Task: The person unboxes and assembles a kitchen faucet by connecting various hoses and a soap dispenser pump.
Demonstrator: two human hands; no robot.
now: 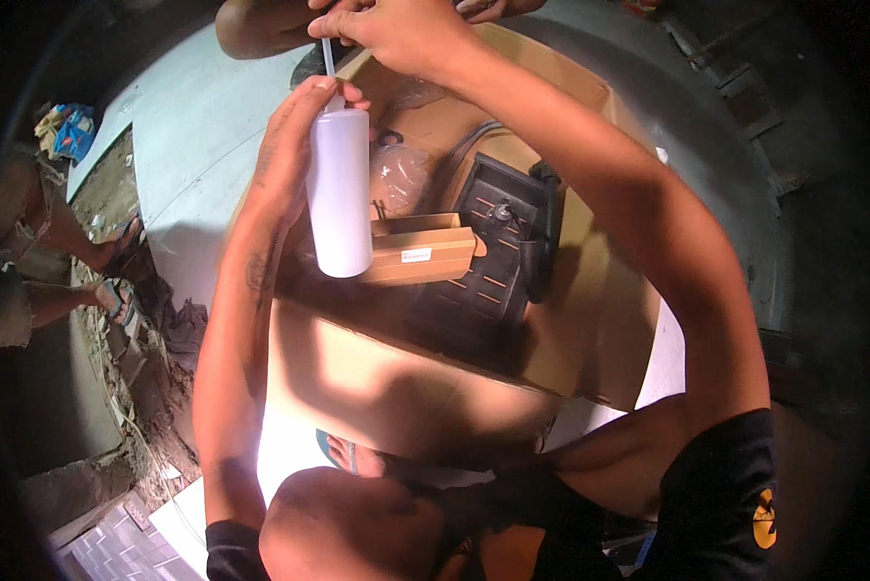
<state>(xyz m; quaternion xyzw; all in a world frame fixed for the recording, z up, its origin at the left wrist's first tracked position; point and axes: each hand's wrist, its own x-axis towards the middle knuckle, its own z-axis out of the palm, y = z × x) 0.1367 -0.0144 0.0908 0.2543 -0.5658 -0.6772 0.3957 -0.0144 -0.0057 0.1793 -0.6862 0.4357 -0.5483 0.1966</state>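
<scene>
Below, left hand clamps a white bottle; right hand pinches its tube above open carton.

Open carton: sits on the bench in front of you.
Small box: inside the carton, toward its left wall.
Device: in the carton, right of the small box.
Bottle: your left grip holds it upright over the carton's left edge.
Bag: in the carton, behind the small box.

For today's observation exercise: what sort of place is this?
Probably an outdoor yard or building site: bare dirt ground, a grey concrete slab bearing an open cardboard box, and grey paving tiles.
</scene>
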